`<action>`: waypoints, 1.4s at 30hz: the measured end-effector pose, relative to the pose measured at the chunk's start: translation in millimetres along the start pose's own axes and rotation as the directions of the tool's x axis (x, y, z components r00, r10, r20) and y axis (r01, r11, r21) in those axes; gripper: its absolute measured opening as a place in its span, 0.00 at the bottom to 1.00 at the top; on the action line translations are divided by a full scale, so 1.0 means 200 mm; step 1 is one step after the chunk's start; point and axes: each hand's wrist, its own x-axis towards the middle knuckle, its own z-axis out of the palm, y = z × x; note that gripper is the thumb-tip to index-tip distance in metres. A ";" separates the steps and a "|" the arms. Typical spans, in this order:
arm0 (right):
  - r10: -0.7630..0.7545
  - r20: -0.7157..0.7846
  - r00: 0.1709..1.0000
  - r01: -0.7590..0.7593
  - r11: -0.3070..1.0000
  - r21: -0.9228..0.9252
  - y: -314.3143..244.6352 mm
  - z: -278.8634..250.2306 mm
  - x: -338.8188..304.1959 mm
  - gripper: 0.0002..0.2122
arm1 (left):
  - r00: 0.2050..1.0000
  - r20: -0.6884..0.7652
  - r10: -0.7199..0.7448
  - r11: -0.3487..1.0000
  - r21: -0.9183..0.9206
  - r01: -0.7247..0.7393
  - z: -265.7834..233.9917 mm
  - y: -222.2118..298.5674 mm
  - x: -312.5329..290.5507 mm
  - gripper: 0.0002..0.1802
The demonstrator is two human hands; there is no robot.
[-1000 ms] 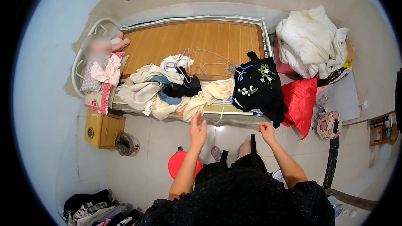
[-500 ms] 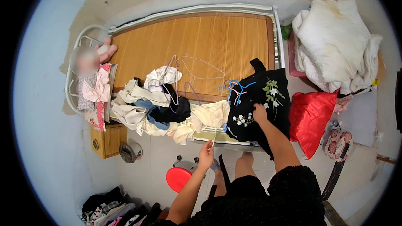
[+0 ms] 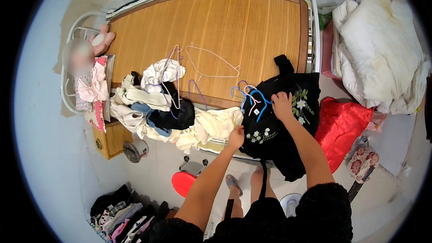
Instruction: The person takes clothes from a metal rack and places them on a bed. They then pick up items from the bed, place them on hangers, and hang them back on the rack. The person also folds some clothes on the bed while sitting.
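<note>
A black top with white flower embroidery (image 3: 265, 153) lies spread over the bed's near edge. At its left border, beside cream cloth (image 3: 220, 125), my left hand (image 3: 236, 137) is closed, fingertips pinching the edge of the top. My right hand (image 3: 282, 107) rests on the upper part of the top with its fingers spread. Just left of those fingers, a blue hanger (image 3: 262, 103) and a pink hanger (image 3: 253, 96) lie on the black fabric, their lower parts hidden or overlapping. A purple hanger's curve (image 3: 235, 91) shows beside them.
Heaped clothes (image 3: 157, 108) and loose hangers (image 3: 213, 60) lie left on the bamboo mat (image 3: 216, 27). A red satin bundle (image 3: 339, 130) and a white quilt (image 3: 378, 49) are on the right. A red stool (image 3: 183, 184) stands below; folded clothes (image 3: 121, 216) fill the lower left.
My left hand has moved up and right from a pale strap to the black top's edge. My right hand has shifted up beside the hangers, its fingers now spread. The view has shifted slightly.
</note>
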 end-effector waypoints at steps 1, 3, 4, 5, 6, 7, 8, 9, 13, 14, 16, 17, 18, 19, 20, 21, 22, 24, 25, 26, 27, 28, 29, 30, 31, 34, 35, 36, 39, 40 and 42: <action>-0.021 -0.072 0.997 0.025 0.998 0.051 0.02 -0.06 -0.08 0.11 | 1.000 -0.004 -0.004 1.000 0.030 0.005 0.03 0.02 0.04 0.15; -0.019 -0.192 0.981 0.045 0.990 0.135 0.05 -0.23 -0.24 0.09 | 1.000 0.018 -0.005 1.000 0.003 0.004 0.08 0.02 0.10 0.21; -0.017 -0.172 0.985 0.047 0.984 0.171 0.05 -0.35 -0.33 0.08 | 1.000 -0.003 0.009 0.999 0.043 -0.009 0.12 0.01 0.12 0.22; -0.029 -0.163 0.986 0.063 0.976 0.210 0.08 -0.41 -0.41 0.08 | 0.999 -0.020 0.026 0.996 0.081 -0.024 0.15 0.00 0.14 0.24; -0.010 -0.152 0.988 0.042 0.978 0.204 0.13 -0.45 -0.52 0.08 | 0.997 -0.001 -0.080 0.986 0.150 0.079 0.19 0.06 0.17 0.29; 0.017 -0.136 0.991 0.009 0.981 0.192 0.17 -0.48 -0.61 0.08 | 0.996 -0.027 -0.090 0.978 0.189 0.093 0.22 0.08 0.18 0.30; 0.059 -0.157 0.986 -0.026 0.979 0.204 0.18 -0.51 -0.70 0.09 | 0.994 -0.053 -0.098 0.967 0.229 0.107 0.24 0.09 0.19 0.32; 0.090 -0.175 0.980 -0.047 0.971 0.236 0.19 -0.55 -0.77 0.10 | 0.991 -0.079 -0.104 0.955 0.269 0.122 0.26 0.09 0.19 0.33; 0.212 -0.251 0.944 -0.140 0.951 0.276 0.17 -0.68 -0.95 0.10 | 0.953 -0.034 -0.301 0.952 0.044 0.302 0.29 0.09 0.16 0.37; 0.222 -0.265 0.938 -0.156 0.956 0.247 0.16 -0.70 -0.98 0.10 | 0.965 0.009 -0.264 0.963 0.055 0.263 0.28 0.08 0.14 0.31; 0.244 -0.280 0.928 -0.156 0.940 0.303 0.16 -0.74 -1.04 0.09 | 0.981 0.071 -0.180 0.983 0.041 0.177 0.28 0.08 0.06 0.28; 0.265 -0.292 0.919 -0.164 0.930 0.329 0.16 -0.76 -1.08 0.09 | 0.985 0.110 -0.129 0.991 0.037 0.126 0.28 0.13 0.01 0.27; 0.263 -0.298 0.917 -0.164 0.934 0.319 0.15 -0.78 -1.12 0.09 | 0.998 -0.049 -0.036 0.999 0.000 0.036 0.31 0.18 -0.09 0.25; 0.259 -0.305 0.916 -0.162 0.937 0.308 0.15 -0.80 -1.16 0.09 | 0.984 -0.180 0.009 1.000 0.025 -0.005 0.32 0.22 -0.15 0.24; 0.257 -0.317 0.913 -0.161 0.941 0.298 0.14 -0.83 -1.20 0.09 | 0.973 -0.223 0.056 0.997 -0.047 -0.068 0.31 0.26 -0.23 0.24; 0.270 -0.315 0.910 -0.180 0.941 0.288 0.13 -0.86 -1.25 0.09 | 0.959 -0.267 0.100 0.984 -0.118 -0.135 0.28 0.33 -0.31 0.23; 0.283 -0.315 0.906 -0.198 0.940 0.278 0.12 -0.89 -1.31 0.08 | 0.959 -0.267 0.094 0.983 -0.127 -0.132 0.24 0.39 -0.41 0.23; 0.286 -0.323 0.902 -0.198 0.940 0.278 0.08 -0.99 -1.38 0.07 | 0.948 -0.291 0.125 0.970 -0.163 -0.179 0.17 0.39 -0.59 0.20; 0.294 -0.356 0.887 -0.194 0.937 0.290 0.04 -1.03 -1.42 0.06 | 0.955 -0.271 0.116 0.966 -0.194 -0.173 0.13 0.39 -0.70 0.19; 0.263 -0.372 0.890 -0.174 0.951 0.257 0.00 -1.10 -1.46 0.06 | 0.951 -0.285 0.122 0.947 -0.253 -0.197 0.09 0.36 -0.80 0.18; 0.225 -0.385 0.895 -0.146 0.963 0.224 -0.03 -1.15 -1.49 0.06 | 0.944 -0.305 0.123 0.924 -0.312 -0.221 0.06 0.31 -0.90 0.17; 0.201 -0.389 0.899 -0.129 0.971 0.203 -0.07 -1.20 -1.53 0.07 | 0.938 -0.325 0.121 0.897 -0.370 -0.244 0.03 0.25 -0.99 0.16; 0.174 -0.400 0.900 -0.109 0.977 0.181 -0.12 -1.26 -1.57 0.08 | 0.943 -0.324 0.079 0.830 -0.502 -0.242 -0.07 0.32 -1.13 0.13; 0.146 -0.415 0.898 -0.086 0.983 0.161 -0.19 -1.32 -1.62 0.08 | 0.921 -0.380 0.083 0.792 -0.536 -0.293 -0.17 0.32 -1.25 0.13; 0.088 -0.461 0.883 -0.036 0.992 0.120 -0.26 -1.36 -1.67 0.09 | 0.897 -0.433 0.086 0.751 -0.564 -0.344 -0.27 0.31 -1.36 0.12; -0.023 -0.580 0.814 0.066 0.996 0.053 -0.53 -1.43 -1.80 0.12 | 0.875 -0.484 -0.028 0.556 -0.735 -0.389 -0.60 0.12 -1.77 0.11; -0.053 -0.616 0.786 0.104 0.993 0.048 -0.63 -1.44 -1.85 0.13 | 0.844 -0.532 -0.070 0.487 -0.757 -0.436 -0.71 0.09 -1.93 0.11; -0.073 -0.609 0.790 0.116 0.993 0.032 -0.74 -1.45 -1.90 0.14 | 0.793 -0.600 -0.104 0.494 -0.723 -0.483 -0.82 0.03 -2.12 0.11; -0.147 -0.602 0.785 0.178 0.984 -0.007 -1.07 -1.40 -2.03 0.16 | 0.655 -0.743 -0.138 0.547 -0.609 -0.575 -1.11 -0.21 -2.70 0.12; -0.131 -0.570 0.811 0.151 0.988 -0.013 -1.23 -1.40 -2.09 0.16 | 0.612 -0.778 -0.138 0.558 -0.572 -0.601 -1.20 -0.28 -2.91 0.11; -0.188 -0.545 0.817 0.181 0.981 -0.067 -1.53 -1.37 -2.17 0.17 | 0.504 -0.849 -0.161 0.583 -0.494 -0.645 -1.32 -0.50 -3.32 0.11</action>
